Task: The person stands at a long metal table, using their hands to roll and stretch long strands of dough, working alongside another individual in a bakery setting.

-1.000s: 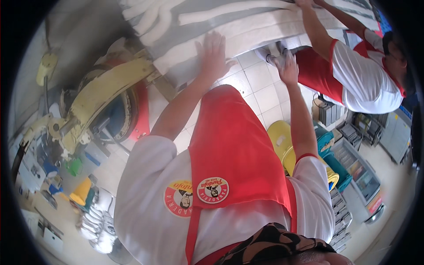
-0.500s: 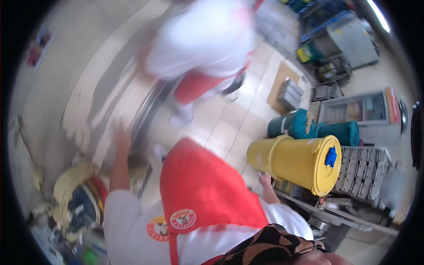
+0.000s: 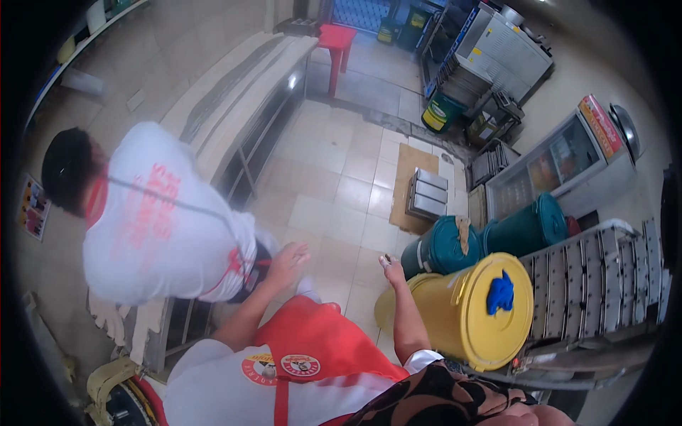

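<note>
My left hand point(image 3: 290, 260) reaches forward over the tiled floor, fingers stretched out, with nothing seen in it. It is nearest to the co-worker point(image 3: 163, 213) in a white shirt, who bends over the counter on my left. Long pale strips of dough point(image 3: 234, 99) lie along that counter; ragged dough ends point(image 3: 145, 330) show at its near part. My right hand point(image 3: 390, 270) is out in front, closed around something small and dark that I cannot make out. Beside it stand a green lidded barrel point(image 3: 426, 250) and a yellow barrel point(image 3: 419, 312).
A blue cloth point(image 3: 500, 292) lies on the yellow barrel's lid. Metal trays point(image 3: 582, 284) and a glass-fronted display fridge point(image 3: 554, 170) line the right side. Metal tins point(image 3: 428, 193) sit on cardboard point(image 3: 412, 170) on the floor. Farther back is a red table point(image 3: 337, 39). A machine point(image 3: 117, 408) stands at lower left.
My view has swung, and the co-worker now appears farther left. My left hand has moved away from the dough on the counter. My right hand has come forward, beside the barrels.
</note>
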Tool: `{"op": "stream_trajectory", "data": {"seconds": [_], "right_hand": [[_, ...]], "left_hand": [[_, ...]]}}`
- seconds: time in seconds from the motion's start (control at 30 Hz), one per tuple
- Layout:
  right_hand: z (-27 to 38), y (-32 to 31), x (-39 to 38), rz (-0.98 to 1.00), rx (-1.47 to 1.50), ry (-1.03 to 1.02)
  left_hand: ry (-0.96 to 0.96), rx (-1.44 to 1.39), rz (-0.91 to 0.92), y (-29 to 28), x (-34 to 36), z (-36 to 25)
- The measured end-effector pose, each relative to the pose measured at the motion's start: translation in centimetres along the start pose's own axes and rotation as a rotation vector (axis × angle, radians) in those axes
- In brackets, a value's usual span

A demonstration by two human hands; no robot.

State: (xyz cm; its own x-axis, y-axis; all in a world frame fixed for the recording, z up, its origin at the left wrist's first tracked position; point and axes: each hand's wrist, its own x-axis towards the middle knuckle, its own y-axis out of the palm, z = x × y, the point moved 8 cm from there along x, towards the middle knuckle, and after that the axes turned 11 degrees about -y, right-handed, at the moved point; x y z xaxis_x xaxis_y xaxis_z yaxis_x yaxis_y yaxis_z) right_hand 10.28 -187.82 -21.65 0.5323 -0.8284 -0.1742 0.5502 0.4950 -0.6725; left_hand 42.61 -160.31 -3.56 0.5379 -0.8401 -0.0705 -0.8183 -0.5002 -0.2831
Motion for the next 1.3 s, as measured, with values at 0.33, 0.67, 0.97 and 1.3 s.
{"op": "stream_trajectory", "data": {"seconds": [0.33,0.67,0.97,1.3], "right_hand": [[-21.2,-10.2,3.4,0.136,-0.229,0.419],[-16.8,-2.4,21.7,0.311,-0.022,0.529],[-14.1,-0.7,58.7,0.485,-0.146,0.285],[12.4,-15.1,124.8,0.241,-0.680,-0.570]], "left_hand": [[-0.164,-0.059,0.050,11.5,31.4,3.3],[-0.232,0.145,0.033,5.7,59.9,0.8],[-0.512,0.254,-0.039,-0.8,81.1,10.0],[-0.617,0.640,-0.912,-24.5,93.8,8.3]]}}
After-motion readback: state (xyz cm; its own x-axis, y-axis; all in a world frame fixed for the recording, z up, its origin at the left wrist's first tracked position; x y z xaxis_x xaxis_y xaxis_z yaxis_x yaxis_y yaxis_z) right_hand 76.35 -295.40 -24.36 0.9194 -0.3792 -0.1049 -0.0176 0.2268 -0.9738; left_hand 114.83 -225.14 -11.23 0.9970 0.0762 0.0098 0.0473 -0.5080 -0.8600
